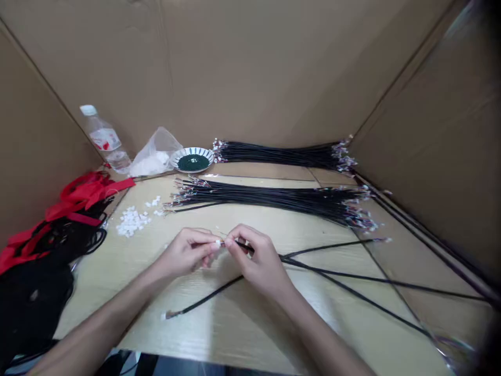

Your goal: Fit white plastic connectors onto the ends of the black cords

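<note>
Near the middle of the table my left hand (193, 250) pinches a small white connector (218, 243) between thumb and fingertips. Just to its right, my right hand (254, 253) grips the end of a black cable (245, 246), whose thin coloured wires reach toward the connector. Whether the wires sit inside the connector is too small to tell. Another black cable (211, 296) with a white connector on its end lies below my hands. Several more loose cables (344, 273) stretch to the right. Loose white connectors (132, 221) form a small pile left of my left hand.
Two bundles of black cables, a nearer one (266, 196) and a farther one (277, 153), lie across the back. A patterned dish (211, 158), a plastic bag (154, 154) and a bottle (105, 138) stand behind. Red straps (84, 193) and black fabric (35, 297) fill the left. Cardboard walls (254, 68) surround the table.
</note>
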Demonstrator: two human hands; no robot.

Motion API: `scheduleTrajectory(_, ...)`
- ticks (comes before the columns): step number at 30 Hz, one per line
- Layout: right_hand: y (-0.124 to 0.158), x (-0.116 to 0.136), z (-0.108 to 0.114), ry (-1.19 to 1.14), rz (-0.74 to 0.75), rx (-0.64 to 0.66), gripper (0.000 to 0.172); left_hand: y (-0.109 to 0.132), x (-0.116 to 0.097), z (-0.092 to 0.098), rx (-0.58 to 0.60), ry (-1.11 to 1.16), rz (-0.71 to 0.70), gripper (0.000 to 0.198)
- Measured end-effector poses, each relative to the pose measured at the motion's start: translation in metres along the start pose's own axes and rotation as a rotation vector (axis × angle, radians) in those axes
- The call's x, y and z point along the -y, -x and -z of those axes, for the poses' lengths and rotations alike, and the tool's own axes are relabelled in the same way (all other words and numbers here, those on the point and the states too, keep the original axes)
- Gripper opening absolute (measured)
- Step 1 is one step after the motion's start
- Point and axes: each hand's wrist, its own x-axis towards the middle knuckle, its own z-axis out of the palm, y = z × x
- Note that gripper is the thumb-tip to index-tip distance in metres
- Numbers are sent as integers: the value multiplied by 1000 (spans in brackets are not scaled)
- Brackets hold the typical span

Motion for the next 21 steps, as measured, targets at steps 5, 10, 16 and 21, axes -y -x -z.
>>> scheduleTrajectory(5,-3,-1,0,13,7,-8,16,0,1,0,-7,-84,-47,31)
scheduleTrajectory(10,-4,-2,0,20,-6,-12,16,1,1,0,-11,-249,-130,36)
scheduleTrajectory(16,-5,-6,-2,40,0,-15,17,0,5,0,0,-329,-104,39)
scheduleTrajectory(21,-6,-10,-4,26,-6,-27,14,-1,10,-1,-1,-310,-49,37)
